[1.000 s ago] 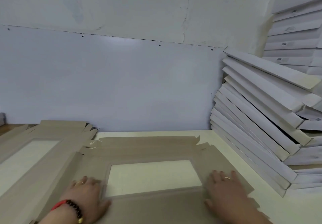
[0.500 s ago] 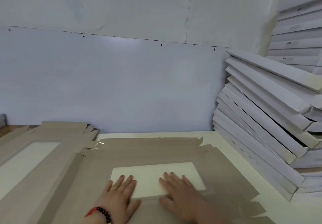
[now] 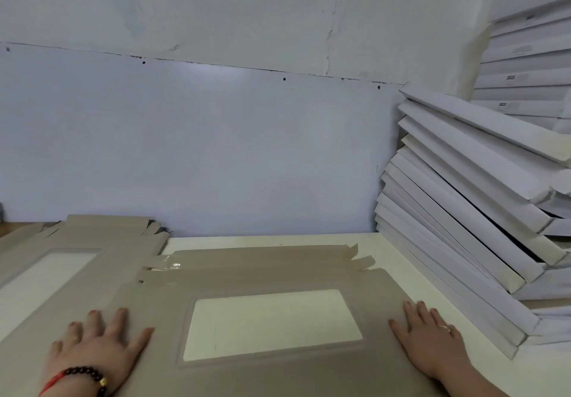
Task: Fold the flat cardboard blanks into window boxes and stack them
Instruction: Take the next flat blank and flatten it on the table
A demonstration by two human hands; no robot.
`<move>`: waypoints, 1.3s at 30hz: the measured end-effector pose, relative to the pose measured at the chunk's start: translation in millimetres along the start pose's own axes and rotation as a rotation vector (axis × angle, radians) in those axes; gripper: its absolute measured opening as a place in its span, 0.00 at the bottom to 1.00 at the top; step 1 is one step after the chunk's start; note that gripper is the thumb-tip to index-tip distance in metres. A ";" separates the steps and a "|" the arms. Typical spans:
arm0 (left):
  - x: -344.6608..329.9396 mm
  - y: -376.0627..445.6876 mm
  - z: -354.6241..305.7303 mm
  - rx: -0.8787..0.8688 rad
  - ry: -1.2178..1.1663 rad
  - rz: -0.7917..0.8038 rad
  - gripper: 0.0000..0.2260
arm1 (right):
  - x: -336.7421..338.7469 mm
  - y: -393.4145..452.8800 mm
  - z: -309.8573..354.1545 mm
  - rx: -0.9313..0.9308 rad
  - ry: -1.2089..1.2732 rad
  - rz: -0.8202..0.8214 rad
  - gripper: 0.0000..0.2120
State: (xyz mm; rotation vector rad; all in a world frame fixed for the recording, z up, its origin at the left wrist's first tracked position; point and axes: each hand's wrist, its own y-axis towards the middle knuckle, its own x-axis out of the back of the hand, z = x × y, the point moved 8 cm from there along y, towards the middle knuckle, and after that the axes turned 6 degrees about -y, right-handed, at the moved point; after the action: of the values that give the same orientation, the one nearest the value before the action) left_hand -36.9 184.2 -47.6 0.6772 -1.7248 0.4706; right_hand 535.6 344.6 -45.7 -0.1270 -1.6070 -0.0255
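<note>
head view: left hand (image 3: 92, 347) and right hand (image 3: 429, 344), fingers straight and spread, press a flat cardboard blank (image 3: 278, 273) on the worktop (image 3: 278, 240); crease evenly along the scored lines.

Ahead I see a pale bluish wall panel (image 3: 197, 149) with small dark holes along its top seam, white plaster wall (image 3: 216, 10) above it, and the cream table (image 3: 278, 240) meeting its foot.
</note>
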 end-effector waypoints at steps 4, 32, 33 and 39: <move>20.4 -0.3 8.7 0.030 0.009 -0.121 0.34 | 18.8 -11.9 -6.4 -0.116 -0.025 -0.131 0.33; 1.4 -119.1 -181.5 -0.768 0.024 -0.014 0.22 | 44.4 -140.1 219.5 0.905 0.392 0.030 0.29; -6.6 -125.7 -186.4 -0.820 0.027 -0.024 0.22 | 35.3 -143.2 231.7 0.940 0.376 0.031 0.28; -40.2 -90.0 -163.9 -0.678 0.056 0.132 0.31 | 26.6 -101.1 211.3 0.845 0.028 -0.171 0.29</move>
State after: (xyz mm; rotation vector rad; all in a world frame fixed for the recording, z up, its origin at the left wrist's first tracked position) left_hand 149.4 227.7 -48.2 0.0625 -1.7360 -0.0244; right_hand 314.6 266.0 -21.6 0.6596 -1.4776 0.5114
